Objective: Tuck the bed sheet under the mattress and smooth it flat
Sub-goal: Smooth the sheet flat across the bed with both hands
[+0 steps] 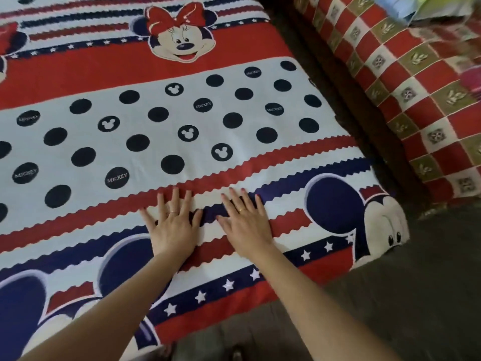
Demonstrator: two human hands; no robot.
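The bed sheet (182, 142) is red, white and navy, printed with cartoon mouse faces, black dots and stars, and it lies flat over the mattress. My left hand (173, 225) rests palm down on the striped band near the bed's front edge, fingers straight and spread. My right hand (246, 225) lies flat beside it, about a hand's width to the right, fingers also spread. Each hand wears a ring. The sheet's front edge (234, 303) follows the mattress side and its right corner (390, 243) wraps downward. The mattress itself is hidden under the sheet.
A second bed or cushion with a red, white and olive checked cover (406, 95) runs along the right, separated by a dark gap (346, 105). Dark floor (390, 308) lies in front and to the right of the bed. Coloured fabric (429, 6) sits at the top right.
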